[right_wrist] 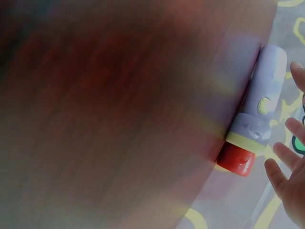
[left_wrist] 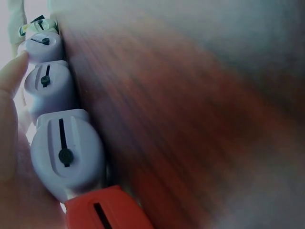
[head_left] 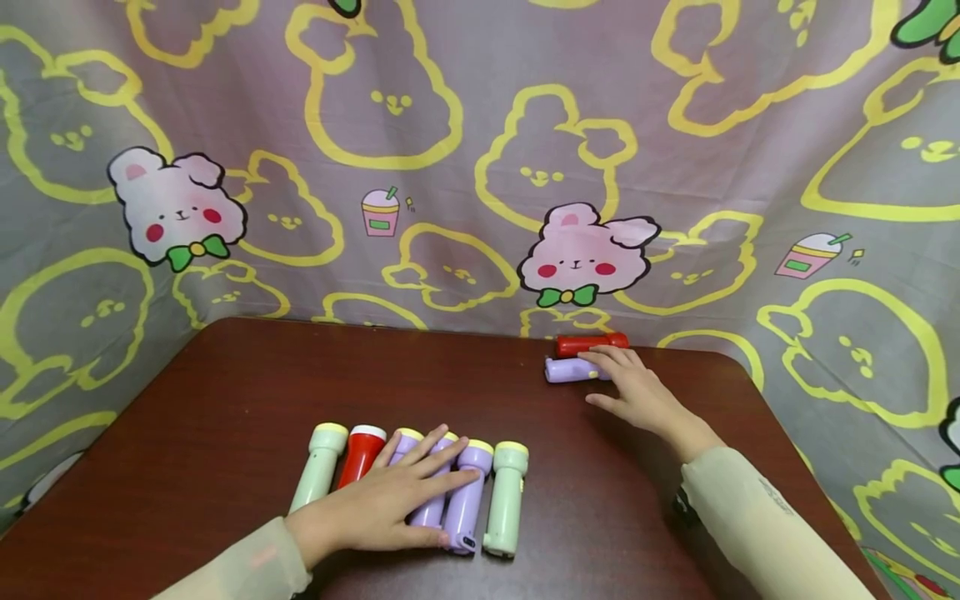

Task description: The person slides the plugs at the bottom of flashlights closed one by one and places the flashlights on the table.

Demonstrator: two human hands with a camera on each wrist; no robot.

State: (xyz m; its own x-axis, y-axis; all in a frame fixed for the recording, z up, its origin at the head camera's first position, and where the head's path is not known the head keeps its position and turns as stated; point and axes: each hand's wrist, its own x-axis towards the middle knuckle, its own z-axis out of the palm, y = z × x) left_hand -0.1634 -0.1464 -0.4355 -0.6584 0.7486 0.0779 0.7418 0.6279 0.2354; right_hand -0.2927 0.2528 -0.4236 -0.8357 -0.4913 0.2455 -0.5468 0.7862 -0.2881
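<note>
A row of flashlights lies side by side near the front of the table. From the left come a green flashlight (head_left: 317, 468), a red flashlight (head_left: 362, 455), three purple flashlights (head_left: 465, 504) and another green flashlight (head_left: 506, 504). My left hand (head_left: 375, 504) rests across the row with its fingers spread, covering parts of the red and purple ones. Far back on the right, a purple flashlight (head_left: 567, 370) lies in front of a red flashlight (head_left: 581, 344). My right hand (head_left: 641, 400) hovers beside this pair, fingers extended; the right wrist view shows a gap between fingers and purple flashlight (right_wrist: 267, 81).
The dark red-brown table (head_left: 360, 367) ends at a patterned curtain (head_left: 450, 200) behind it. Both back flashlights lie close to the table's far edge. Bare tabletop separates them from the front row.
</note>
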